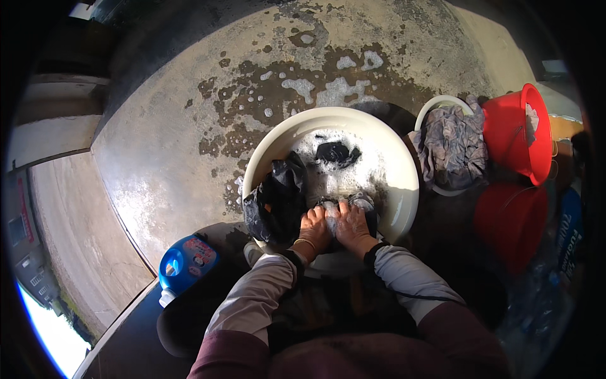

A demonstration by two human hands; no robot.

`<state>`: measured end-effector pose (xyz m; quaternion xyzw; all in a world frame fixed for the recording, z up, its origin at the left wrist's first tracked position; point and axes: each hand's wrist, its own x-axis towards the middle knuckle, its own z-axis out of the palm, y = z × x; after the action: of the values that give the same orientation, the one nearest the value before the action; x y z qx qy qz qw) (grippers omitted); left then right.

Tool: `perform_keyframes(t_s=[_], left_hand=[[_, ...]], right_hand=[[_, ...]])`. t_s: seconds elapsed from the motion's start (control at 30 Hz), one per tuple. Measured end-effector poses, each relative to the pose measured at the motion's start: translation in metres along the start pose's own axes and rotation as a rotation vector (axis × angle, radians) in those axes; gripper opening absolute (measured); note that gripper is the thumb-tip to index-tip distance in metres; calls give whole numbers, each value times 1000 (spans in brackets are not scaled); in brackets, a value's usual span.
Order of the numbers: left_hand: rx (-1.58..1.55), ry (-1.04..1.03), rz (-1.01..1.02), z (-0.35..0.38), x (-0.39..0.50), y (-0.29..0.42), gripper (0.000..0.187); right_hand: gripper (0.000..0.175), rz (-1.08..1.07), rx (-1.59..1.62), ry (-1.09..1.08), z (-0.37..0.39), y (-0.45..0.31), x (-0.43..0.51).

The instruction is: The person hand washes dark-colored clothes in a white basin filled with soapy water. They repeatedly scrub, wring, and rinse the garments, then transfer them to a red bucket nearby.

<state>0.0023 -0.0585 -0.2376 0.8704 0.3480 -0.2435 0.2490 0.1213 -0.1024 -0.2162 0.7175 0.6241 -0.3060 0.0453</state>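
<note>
A large white plastic basin (408, 189) stands before me with foamy water in it. At its near side, both my hands grip wet, soapy dark cloth (363, 203); my left hand (315, 230) and my right hand (351, 225) are side by side, with suds between them. Another black garment (279, 203) lies bunched over the basin's left side, next to my left hand. Towards the far side, a piece of black cloth (334, 152) sticks up out of the foam. The cloth beneath my palms is partly hidden.
A blue detergent bottle (189, 263) is at the lower left. Right of the basin, a white bucket (442, 100) holds grey crumpled clothes (452, 144); beside it are a red bucket (511, 132) and another red container (511, 222). The concrete floor (165, 142) has wet, foamy patches beyond the basin.
</note>
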Motion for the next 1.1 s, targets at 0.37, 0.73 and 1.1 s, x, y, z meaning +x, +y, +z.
perform_keyframes(t_s=[0.37,0.73,1.1], left_hand=[[351,-113,103,-44,-22,-94,63],[-223,599,381,-184,-96,-23,28],[-871,611,815,-330,-195,58,41]], right_hand=[[34,101,91,-92,-43,56,-12],[113,-279,262,215,-120,-49,-48],[43,-540,854,614,-274,-83,-139]])
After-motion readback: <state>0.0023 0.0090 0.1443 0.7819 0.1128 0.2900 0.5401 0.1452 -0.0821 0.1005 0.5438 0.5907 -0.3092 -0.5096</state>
